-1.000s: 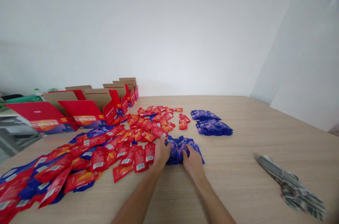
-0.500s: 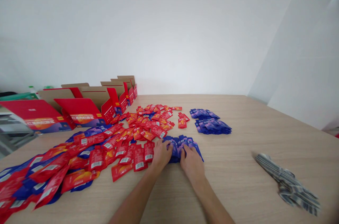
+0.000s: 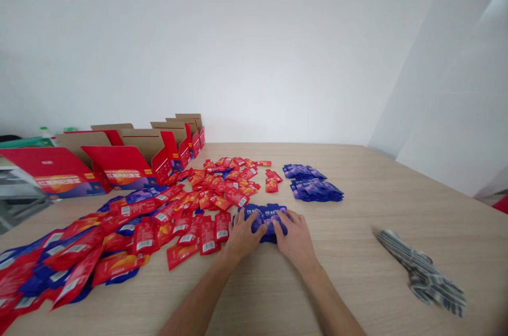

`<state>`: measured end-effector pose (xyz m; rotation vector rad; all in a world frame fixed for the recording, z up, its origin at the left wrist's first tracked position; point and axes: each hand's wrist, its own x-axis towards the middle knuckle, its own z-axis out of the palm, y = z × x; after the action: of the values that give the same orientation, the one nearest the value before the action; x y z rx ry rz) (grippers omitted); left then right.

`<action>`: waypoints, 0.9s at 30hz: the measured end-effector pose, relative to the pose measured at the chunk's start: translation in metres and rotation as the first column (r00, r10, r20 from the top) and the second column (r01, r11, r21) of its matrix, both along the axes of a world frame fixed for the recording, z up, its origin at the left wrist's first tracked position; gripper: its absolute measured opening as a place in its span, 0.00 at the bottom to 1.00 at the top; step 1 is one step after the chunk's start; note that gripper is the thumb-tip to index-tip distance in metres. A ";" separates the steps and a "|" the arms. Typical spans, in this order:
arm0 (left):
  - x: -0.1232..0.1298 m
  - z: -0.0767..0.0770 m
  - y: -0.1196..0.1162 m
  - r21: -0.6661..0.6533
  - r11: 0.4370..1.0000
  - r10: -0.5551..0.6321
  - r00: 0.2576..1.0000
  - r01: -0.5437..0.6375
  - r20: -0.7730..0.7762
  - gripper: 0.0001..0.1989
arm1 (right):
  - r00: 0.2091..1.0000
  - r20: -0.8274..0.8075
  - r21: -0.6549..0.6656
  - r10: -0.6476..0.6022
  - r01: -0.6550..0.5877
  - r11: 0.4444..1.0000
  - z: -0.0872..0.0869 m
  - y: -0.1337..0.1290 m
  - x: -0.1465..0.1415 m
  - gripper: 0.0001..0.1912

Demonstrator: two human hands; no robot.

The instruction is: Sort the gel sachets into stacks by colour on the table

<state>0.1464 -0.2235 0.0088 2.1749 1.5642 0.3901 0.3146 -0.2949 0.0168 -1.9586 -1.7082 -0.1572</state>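
A small group of blue sachets (image 3: 270, 213) lies on the wooden table in front of me, overlapping in two side-by-side stacks. My left hand (image 3: 241, 236) grips their left side, its fingers curved over the edge and top. From the right, my right hand (image 3: 296, 238) presses against the same sachets with its fingers bent over them. The two hands hold the group between them, hiding its lower corners. Red sachets (image 3: 207, 235) lie just left of my left hand. Beyond my right hand, more blue sachets (image 3: 317, 189) rest in two overlapping piles.
A long heap of mixed red and blue sachets (image 3: 115, 243) covers the table's left side. Behind it stand several open red cartons (image 3: 119, 169). Striped gloves (image 3: 420, 270) lie at the right. A white wall (image 3: 278, 50) rises behind the table.
The blue sachets under my hands were fanned out to the right and are now squared closer together. My right hand has moved to their right edge; my left fingers have spread over them.
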 end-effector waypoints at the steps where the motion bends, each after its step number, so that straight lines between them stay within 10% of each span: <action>1: -0.001 0.001 -0.001 -0.013 1.000 -0.009 1.000 0.008 -0.010 0.36 | 1.000 0.010 -0.009 0.012 -0.012 1.000 -0.004 0.002 0.006 0.25; 10: -0.013 -0.007 0.004 -0.122 0.972 -0.213 0.973 0.202 -0.086 0.60 | 0.985 -0.137 -0.327 0.110 -0.149 0.933 -0.037 0.006 0.018 0.42; 27: -0.014 -0.012 0.000 -0.061 0.976 -0.211 0.977 0.211 -0.002 0.46 | 0.991 -0.069 -0.348 0.116 -0.133 0.928 -0.032 0.009 0.018 0.42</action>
<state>0.1324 -0.2230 -0.0033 2.2693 1.3141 0.2629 0.3329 -0.2861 -0.0152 -2.0707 -1.9277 0.2577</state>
